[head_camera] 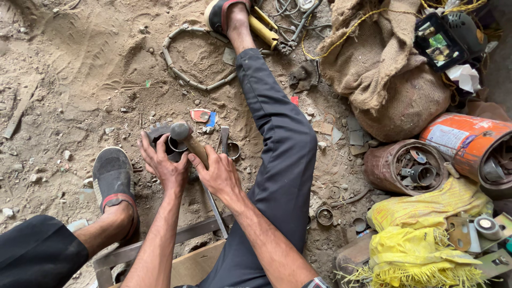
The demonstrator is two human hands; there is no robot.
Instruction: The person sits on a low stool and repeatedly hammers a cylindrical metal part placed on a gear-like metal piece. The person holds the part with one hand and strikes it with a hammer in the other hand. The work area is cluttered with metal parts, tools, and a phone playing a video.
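The right hand (218, 173) has its fingers wrapped around the wooden handle of a hammer (188, 140), whose metal head sits over a dark round part (162, 140) on the sandy floor (69, 69) — between the legs, near the left shoe (113, 176). The left hand (162, 162) steadies the part, fingers spread along its near rim. A rusty can (408, 168) lies well to the right.
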